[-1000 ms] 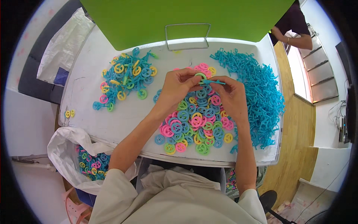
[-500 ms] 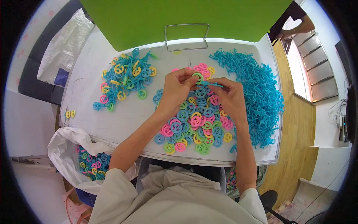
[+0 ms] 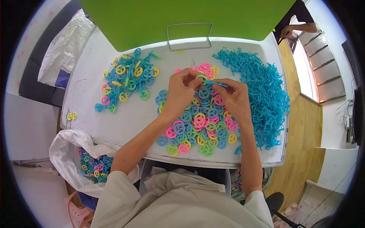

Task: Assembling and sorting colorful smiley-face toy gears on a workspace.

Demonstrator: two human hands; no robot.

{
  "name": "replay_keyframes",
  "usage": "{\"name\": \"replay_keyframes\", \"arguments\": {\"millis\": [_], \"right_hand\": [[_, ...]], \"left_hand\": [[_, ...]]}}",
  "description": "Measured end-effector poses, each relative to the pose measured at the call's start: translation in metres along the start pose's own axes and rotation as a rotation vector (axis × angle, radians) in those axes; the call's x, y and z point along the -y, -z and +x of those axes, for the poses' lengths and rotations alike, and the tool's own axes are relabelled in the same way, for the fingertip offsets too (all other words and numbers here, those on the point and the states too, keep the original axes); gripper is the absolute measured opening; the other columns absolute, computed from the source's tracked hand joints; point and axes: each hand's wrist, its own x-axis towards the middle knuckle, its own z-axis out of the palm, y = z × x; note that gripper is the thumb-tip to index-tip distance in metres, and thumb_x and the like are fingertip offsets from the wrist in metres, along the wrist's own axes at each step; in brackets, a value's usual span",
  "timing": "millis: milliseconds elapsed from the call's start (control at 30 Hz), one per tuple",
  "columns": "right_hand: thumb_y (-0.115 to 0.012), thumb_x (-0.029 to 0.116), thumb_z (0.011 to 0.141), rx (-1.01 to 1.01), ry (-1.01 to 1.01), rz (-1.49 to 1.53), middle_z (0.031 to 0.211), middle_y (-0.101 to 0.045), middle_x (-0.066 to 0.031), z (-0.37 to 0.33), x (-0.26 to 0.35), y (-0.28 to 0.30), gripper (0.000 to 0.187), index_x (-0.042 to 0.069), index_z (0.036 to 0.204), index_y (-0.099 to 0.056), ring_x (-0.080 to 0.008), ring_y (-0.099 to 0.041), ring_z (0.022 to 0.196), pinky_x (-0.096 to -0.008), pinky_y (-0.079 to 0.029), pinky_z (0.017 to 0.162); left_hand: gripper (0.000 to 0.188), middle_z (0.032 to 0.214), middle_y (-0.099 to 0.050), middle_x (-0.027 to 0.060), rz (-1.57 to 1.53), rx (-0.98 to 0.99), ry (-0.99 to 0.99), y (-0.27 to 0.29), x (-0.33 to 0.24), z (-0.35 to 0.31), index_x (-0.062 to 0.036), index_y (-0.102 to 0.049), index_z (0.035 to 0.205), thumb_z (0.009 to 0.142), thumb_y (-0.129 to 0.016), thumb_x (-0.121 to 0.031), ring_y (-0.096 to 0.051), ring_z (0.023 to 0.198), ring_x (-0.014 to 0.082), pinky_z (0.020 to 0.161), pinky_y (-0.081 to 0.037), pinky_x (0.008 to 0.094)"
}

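Over the middle of the white table, my left hand (image 3: 179, 95) pinches a small light-green plastic wheel (image 3: 202, 77) between thumb and fingers. My right hand (image 3: 236, 99) is closed on a thin teal plastic stick piece (image 3: 220, 84), whose left end meets the wheel's rim. Whether the two are joined I cannot tell. Beneath both hands spreads a heap of loose spoked wheels (image 3: 199, 122) in pink, blue, yellow and green. To the right lies a large heap of teal stick pieces (image 3: 264, 102). At the left is a smaller pile of teal pieces with wheels (image 3: 131, 74).
A green panel (image 3: 228, 19) with a wire handle (image 3: 189, 24) stands at the table's far side. Below the left edge, a white sack (image 3: 62, 152) holds teal pieces and coloured wheels. Two yellow wheels (image 3: 69, 116) lie at the left edge. Another person's hand (image 3: 288, 31) shows far right.
The green wheel has tilted and looks flatter, and the teal piece now slants down to the right. Both my hands stay nearly in place. The other person's hand has shifted left.
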Motion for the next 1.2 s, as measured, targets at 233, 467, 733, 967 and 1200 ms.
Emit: {"name": "replay_keyframes", "arguments": {"millis": [233,467,733,967,1200], "right_hand": [[-0.063,0.006,0.087,-0.084,-0.083,0.169,0.08,-0.066,-0.0041,0.003,0.0,-0.004,0.022,-0.002,0.107,-0.064,-0.0069,-0.06,0.071,-0.02,-0.047,0.062],[-0.064,0.005,0.086,-0.036,0.076,0.127,0.084,-0.066,-0.0031,0.001,0.004,-0.009,0.029,-0.001,0.114,-0.06,-0.0084,-0.062,0.077,-0.0206,-0.05,0.067],[-0.073,0.002,0.078,-0.168,-0.036,0.189,0.083,-0.063,0.0014,-0.001,0.008,-0.01,0.027,-0.002,0.104,-0.068,-0.001,-0.051,0.068,-0.0156,-0.039,0.055],[-0.074,0.002,0.078,-0.298,-0.004,0.076,0.08,-0.063,0.0015,-0.007,0.015,-0.024,0.027,-0.002,0.104,-0.068,-0.0005,-0.049,0.065,-0.015,-0.036,0.052],[-0.069,-0.001,0.081,-0.206,0.208,0.087,0.088,-0.065,-0.0036,-0.002,0.001,-0.025,0.023,-0.001,0.104,-0.067,-0.0048,-0.057,0.076,-0.0179,-0.047,0.063]], "left_hand": [[0.019,0.097,-0.064,0.0101,0.05,0.062,-0.127,-0.006,-0.013,-0.002,0.0035,-0.061,0.107,0.091,-0.054,-0.003,-0.064,0.085,0.013,0.075,-0.056,0.0246],[0.02,0.098,-0.064,0.0116,-0.019,0.024,-0.03,-0.005,-0.017,-0.004,0.0039,-0.061,0.109,0.093,-0.054,-0.006,-0.065,0.087,0.0158,0.075,-0.057,0.0255],[0.02,0.102,-0.062,0.0095,0.031,-0.001,-0.094,-0.009,-0.012,-0.01,0.0043,-0.061,0.109,0.091,-0.057,-0.004,-0.065,0.085,0.0152,0.078,-0.057,0.0257],[0.018,0.105,-0.061,0.0104,0.074,-0.013,-0.107,-0.008,-0.012,-0.009,0.0058,-0.06,0.107,0.092,-0.056,-0.004,-0.065,0.088,0.0157,0.075,-0.058,0.0254],[0.014,0.096,-0.064,0.01,0.04,0.044,-0.108,0.003,-0.016,0.0,0.0046,-0.059,0.102,0.091,-0.056,-0.004,-0.065,0.086,0.0153,0.072,-0.055,0.0255]]}}
